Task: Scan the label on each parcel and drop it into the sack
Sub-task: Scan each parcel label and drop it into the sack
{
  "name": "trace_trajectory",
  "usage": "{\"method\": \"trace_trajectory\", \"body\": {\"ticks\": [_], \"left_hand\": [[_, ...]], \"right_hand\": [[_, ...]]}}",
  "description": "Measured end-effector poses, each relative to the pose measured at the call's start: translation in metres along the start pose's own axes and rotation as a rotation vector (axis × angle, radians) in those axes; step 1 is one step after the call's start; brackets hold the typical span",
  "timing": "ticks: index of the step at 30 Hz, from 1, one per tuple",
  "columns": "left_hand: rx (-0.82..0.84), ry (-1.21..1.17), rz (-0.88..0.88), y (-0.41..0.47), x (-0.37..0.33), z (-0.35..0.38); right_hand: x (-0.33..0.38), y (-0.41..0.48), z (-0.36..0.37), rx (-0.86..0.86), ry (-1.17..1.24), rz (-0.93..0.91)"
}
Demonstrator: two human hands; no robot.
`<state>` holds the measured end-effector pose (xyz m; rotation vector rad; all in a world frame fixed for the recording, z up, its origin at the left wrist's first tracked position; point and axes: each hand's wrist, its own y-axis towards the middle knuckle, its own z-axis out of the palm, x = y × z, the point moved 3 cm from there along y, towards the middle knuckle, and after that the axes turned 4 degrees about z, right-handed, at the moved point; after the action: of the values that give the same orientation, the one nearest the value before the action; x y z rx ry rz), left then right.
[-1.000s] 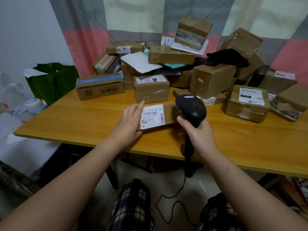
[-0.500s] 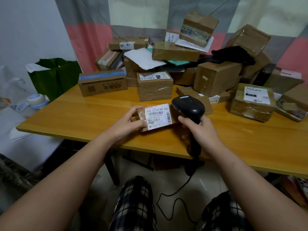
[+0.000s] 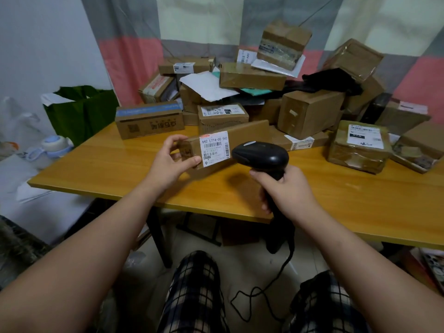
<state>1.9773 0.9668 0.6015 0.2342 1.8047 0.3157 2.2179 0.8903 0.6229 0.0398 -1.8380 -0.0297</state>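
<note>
Cardboard-brown and long, at the middle of the frame: gripping the parcel (image 3: 242, 135) by its left end with the left hand (image 3: 171, 162), thumb curling under the lower edge and fingers over the top, holding it above the wooden table (image 3: 115, 164) with its right end tilting up toward the upper right. Showing the white label (image 3: 214, 151), printed 642 L714-00 542 over a barcode, to the camera. Clutching the black scanner (image 3: 260, 156) by its handle with the right hand (image 3: 286, 188), fingers wrapping right round it, its head sitting just right of the label and overlapping the parcel's right half; not possible to tell whether touching. Trailing a black cable (image 3: 276, 284) down toward the floor between plaid trousers (image 3: 194, 292). Standing open at the upper left, beyond the table's left end and well apart from the parcel: the green sack (image 3: 81, 109). Crowding the table's far side, across the upper middle and right: a heap of other boxes (image 3: 310, 111).
</note>
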Motion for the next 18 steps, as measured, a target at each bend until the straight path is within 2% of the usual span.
{"method": "trace_trajectory", "body": {"ticks": [7,18], "left_hand": [[0.027,0.087,-0.002,-0.006,-0.003,0.001],[-0.020,0.096,0.038,-0.025,-0.017,0.012]], "right_hand": [[0.013,-0.029,-0.007,-0.018,-0.065,0.035],[0.016,-0.066,-0.019,-0.047,0.033,0.024]]}}
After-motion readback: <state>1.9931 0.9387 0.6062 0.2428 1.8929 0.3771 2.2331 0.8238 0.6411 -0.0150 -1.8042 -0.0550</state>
